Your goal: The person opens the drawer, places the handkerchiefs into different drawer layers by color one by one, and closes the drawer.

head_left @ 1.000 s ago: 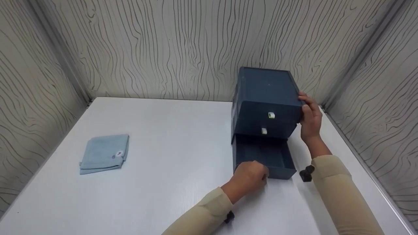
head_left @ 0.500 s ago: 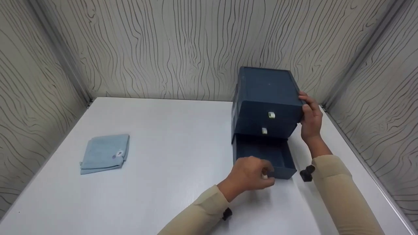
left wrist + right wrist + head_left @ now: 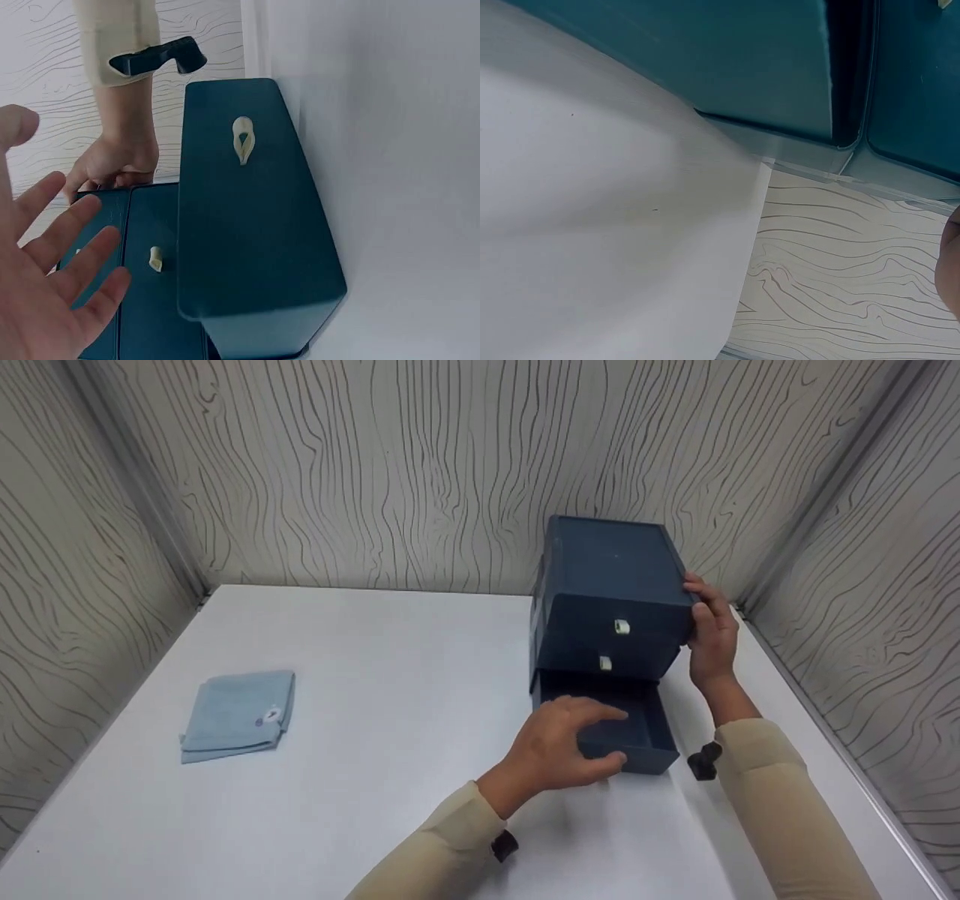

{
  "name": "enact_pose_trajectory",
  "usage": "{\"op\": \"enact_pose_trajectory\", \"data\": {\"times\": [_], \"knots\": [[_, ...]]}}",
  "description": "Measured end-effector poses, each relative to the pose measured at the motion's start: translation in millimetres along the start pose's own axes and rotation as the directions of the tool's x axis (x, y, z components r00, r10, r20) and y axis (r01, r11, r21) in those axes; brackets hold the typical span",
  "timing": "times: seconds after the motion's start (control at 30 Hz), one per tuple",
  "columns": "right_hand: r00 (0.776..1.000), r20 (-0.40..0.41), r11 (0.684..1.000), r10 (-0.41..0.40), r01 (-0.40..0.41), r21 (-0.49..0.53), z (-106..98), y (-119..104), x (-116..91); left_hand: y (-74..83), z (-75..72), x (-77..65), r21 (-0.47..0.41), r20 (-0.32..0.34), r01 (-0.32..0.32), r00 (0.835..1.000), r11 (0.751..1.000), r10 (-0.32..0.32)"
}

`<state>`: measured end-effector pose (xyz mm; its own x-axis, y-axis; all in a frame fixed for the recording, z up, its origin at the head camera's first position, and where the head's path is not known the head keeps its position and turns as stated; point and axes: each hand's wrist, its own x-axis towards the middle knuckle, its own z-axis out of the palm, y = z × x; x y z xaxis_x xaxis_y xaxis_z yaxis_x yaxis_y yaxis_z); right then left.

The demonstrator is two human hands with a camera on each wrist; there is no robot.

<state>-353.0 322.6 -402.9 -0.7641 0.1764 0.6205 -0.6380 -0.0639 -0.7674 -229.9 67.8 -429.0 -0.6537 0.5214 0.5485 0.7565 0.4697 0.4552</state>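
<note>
A dark blue drawer cabinet (image 3: 611, 559) has its bottom drawer (image 3: 652, 757) pulled out, with the bare drawer floor showing. My left hand (image 3: 551, 746), fingers spread and holding nothing, hovers at the left front of that drawer and hides part of it. In the left wrist view, a pale loop pull tab (image 3: 244, 140) sits on the drawer's front, apart from my left fingers (image 3: 86, 259). My right hand (image 3: 714, 634) grips the cabinet's upper right edge, thumb near the front corner. Only a sliver of the right hand shows in the right wrist view.
A folded light blue cloth (image 3: 238, 714) lies at the left of the white table (image 3: 375, 675). Wood-patterned panels (image 3: 375, 472) rise behind and at both sides. The two upper drawers, with pull tabs (image 3: 622, 627), are closed.
My left hand has let go of the bottom drawer's pull tab, spread its fingers and drawn back slightly left. The right hand and the drawer have stayed in place.
</note>
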Motion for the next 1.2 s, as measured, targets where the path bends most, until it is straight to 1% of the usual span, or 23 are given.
{"op": "enact_pose_trajectory", "data": {"times": [0.13, 0.3, 0.5, 0.6, 0.83, 0.93, 1.07, 1.2], "knots": [[1.0, 0.009, 1.0, -0.007, 0.007, -0.014, -1, 0, 0, -5.4, -9.7, -2.8, 0.016, -0.031, -0.004, 0.999, 1.0, 0.005], [1.0, -0.001, 0.998, 0.006, -0.006, -0.068, -2, -1, 0, -17.2, -20.0, -8.6, 0.045, -0.073, -0.016, 0.997, 0.999, 0.019], [1.0, 0.0, 0.998, 0.015, -0.015, -0.065, -2, -1, -1, -32.6, -33.1, -16.6, 0.067, -0.112, 0.016, 0.994, 0.998, -0.009], [1.0, 0.002, 0.998, 0.01, -0.009, -0.054, -3, 0, -1, -39.5, -39.9, -19.8, 0.067, -0.125, 0.038, 0.992, 0.997, -0.029], [1.0, 0.029, 1.0, 0.007, -0.007, -0.021, -2, 0, -1, -52.8, -54.3, -27.4, 0.054, -0.124, 0.124, 0.985, 0.991, -0.117], [0.999, 0.038, 1.0, 0.01, -0.01, -0.003, -3, 0, -1, -58.6, -59.5, -30.8, 0.065, -0.143, 0.151, 0.98, 0.986, -0.14], [1.0, 0.021, 1.0, 0.011, -0.011, -0.027, -3, 0, 0, -66.1, -65.9, -34.7, 0.075, -0.178, 0.19, 0.969, 0.979, -0.175], [1.0, 0.012, 0.999, 0.004, -0.004, -0.032, -2, -1, 0, -71.7, -74.8, -40.5, 0.084, -0.196, 0.234, 0.957, 0.969, -0.214]]}}
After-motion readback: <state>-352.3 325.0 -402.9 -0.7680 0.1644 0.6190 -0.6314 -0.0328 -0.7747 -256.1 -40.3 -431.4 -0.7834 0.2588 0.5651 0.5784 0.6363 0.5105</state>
